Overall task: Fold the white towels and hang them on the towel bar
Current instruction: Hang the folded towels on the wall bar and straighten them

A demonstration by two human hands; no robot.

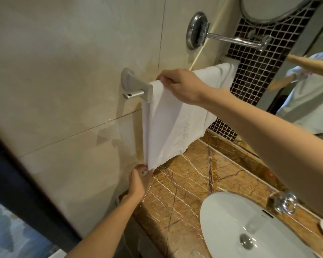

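our right hand (183,86) pinches the white towel (168,127) on the towel bar (136,94), pinning it; our left hand (138,180) grips its bottom corner, tugging it straight.

1. A bathroom: a white oval ceramic basin (231,220) is set into a brown veined marble counter (185,183), below the fingers (164,77) on the towel.
2. Glossy cream wall tiles (63,71) rise behind them.
3. A dark mosaic strip (254,71) and mirror (315,81) stand beyond them; possibly a hotel.
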